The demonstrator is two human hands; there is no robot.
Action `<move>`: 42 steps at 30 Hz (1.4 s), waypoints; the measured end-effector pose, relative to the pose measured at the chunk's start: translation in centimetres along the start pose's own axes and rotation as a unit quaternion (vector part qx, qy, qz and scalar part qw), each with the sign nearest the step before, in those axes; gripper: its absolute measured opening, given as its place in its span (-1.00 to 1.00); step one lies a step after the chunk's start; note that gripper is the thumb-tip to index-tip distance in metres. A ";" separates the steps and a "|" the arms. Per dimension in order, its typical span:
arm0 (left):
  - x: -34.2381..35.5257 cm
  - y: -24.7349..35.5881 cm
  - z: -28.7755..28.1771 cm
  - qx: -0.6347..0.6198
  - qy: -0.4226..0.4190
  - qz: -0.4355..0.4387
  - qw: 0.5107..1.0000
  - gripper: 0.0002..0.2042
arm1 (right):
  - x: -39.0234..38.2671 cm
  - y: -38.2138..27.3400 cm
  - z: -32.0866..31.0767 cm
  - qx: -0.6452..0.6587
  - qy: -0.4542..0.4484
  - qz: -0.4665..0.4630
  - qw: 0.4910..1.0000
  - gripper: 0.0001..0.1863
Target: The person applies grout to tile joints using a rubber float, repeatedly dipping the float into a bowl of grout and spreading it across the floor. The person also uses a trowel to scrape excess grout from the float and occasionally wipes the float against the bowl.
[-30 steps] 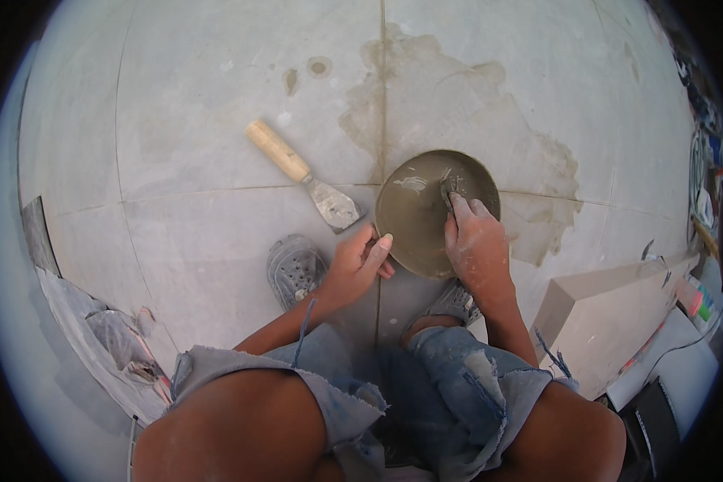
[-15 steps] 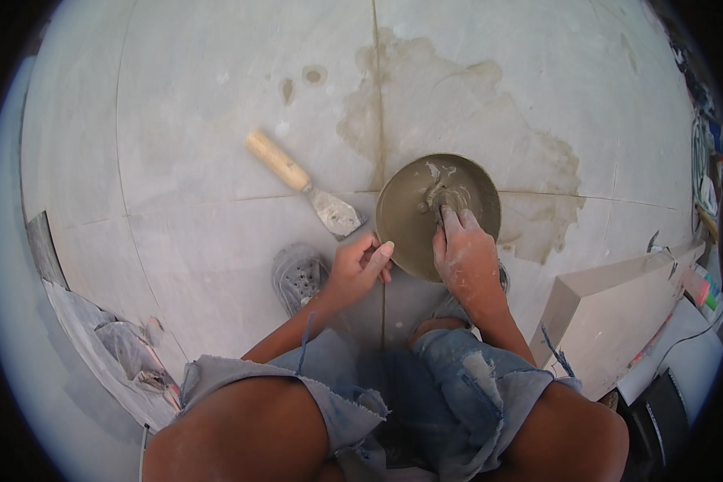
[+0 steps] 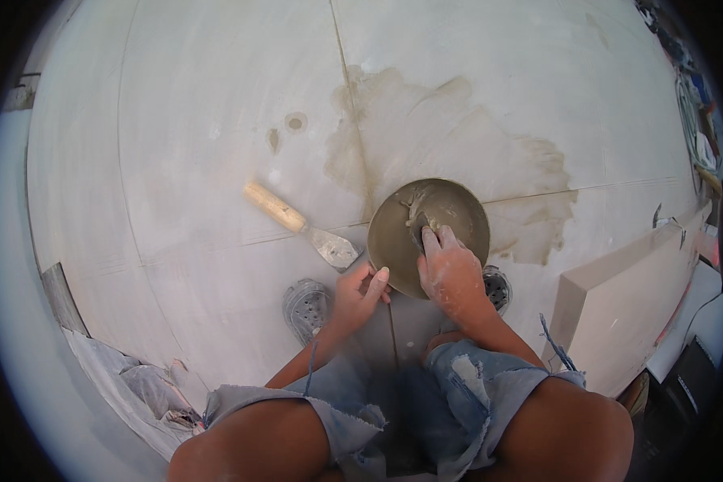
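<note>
Bowl (image 3: 481, 223), round and shallow, holding grey-brown paste (image 3: 455, 205); it lies on the tiled floor (image 3: 185, 128) in front of the person and serves as the landmark for all places below. The paste is smooth toward the bowl's left side and ridged toward its far side, with some smeared on the inner wall.

Right hand (image 3: 455, 277): reaches over the near right part of the bowl, fingers together and clamped with the thumb on a small dark tool (image 3: 418, 230), whose end meets the paste. Most of the tool is covered, so its exact kind cannot be told. Pale smears mark the back of the hand.

Left hand (image 3: 360, 299): at the near left edge of the bowl, thumb over the rim and fingers curled against the outer side, closed on the edge; the fingertips are partly hidden.

Surroundings: a putty knife (image 3: 301, 226) with a wooden handle lies left of the bowl, its smeared blade pointing toward the rim. A broad damp stain (image 3: 450, 132) spreads beyond the bowl and to its right; two small spots (image 3: 296, 122) lie beyond it to the left. The left shoe (image 3: 307, 312), grey and perforated, stands to the near left of the bowl, the right shoe (image 3: 497, 289) just to its near right. A pale block (image 3: 618, 301) stands farther right of the bowl.
</note>
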State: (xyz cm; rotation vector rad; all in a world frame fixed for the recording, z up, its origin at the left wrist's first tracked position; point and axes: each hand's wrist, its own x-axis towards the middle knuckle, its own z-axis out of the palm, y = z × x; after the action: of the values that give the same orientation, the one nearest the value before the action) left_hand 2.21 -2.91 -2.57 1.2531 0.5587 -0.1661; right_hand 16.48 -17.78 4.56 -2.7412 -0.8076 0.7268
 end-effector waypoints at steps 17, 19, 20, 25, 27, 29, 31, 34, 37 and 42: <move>-0.4 -0.7 -0.6 0.055 -0.032 -0.031 0.998 -0.52 | -0.2 -1.0 -1.6 -0.011 -0.027 -0.036 0.999 -0.52; -0.5 -0.8 -0.8 0.055 -0.027 -0.041 0.997 -0.52 | 1.2 -0.5 -2.1 -0.027 0.031 -0.050 0.998 -0.53; -0.6 -0.6 -0.9 0.058 -0.025 -0.041 0.997 -0.52 | 2.3 0.4 -2.3 -0.043 0.063 -0.052 0.996 -0.54; -0.6 -0.3 -0.9 0.059 -0.017 -0.041 0.997 -0.52 | 2.0 1.6 -2.2 -0.110 0.017 -0.009 0.994 -0.54; -0.6 -0.3 -0.8 0.050 -0.012 -0.040 0.998 -0.52 | 0.2 0.9 -1.3 -0.108 -0.004 -0.030 0.994 -0.59; -0.4 -0.2 -0.5 0.043 -0.011 -0.038 0.998 -0.52 | -0.8 0.6 -0.7 -0.088 -0.017 -0.046 0.995 -0.62; -0.4 -0.1 -0.4 0.040 -0.008 -0.035 0.999 -0.53 | -1.0 -0.2 -0.4 -0.048 -0.024 -0.062 0.997 -0.63; -0.6 -0.4 -0.7 0.042 0.001 -0.036 0.998 -0.56 | 0.7 -0.9 -1.5 -0.039 -0.004 -0.065 0.997 -0.54; -1.0 0.3 -0.3 0.047 0.010 -0.057 0.997 -0.59 | 2.5 0.1 -2.6 -0.086 0.069 -0.110 0.988 -0.52; -1.3 2.0 0.4 0.062 0.032 -0.098 0.993 -0.62 | 2.5 1.0 -1.8 -0.153 0.042 -0.045 0.986 -0.52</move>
State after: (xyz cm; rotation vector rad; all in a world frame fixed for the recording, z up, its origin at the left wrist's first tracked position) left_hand 2.05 -2.90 -0.20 1.3259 0.7368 -0.3302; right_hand 19.72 -17.33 4.75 -2.9530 -1.0975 0.4998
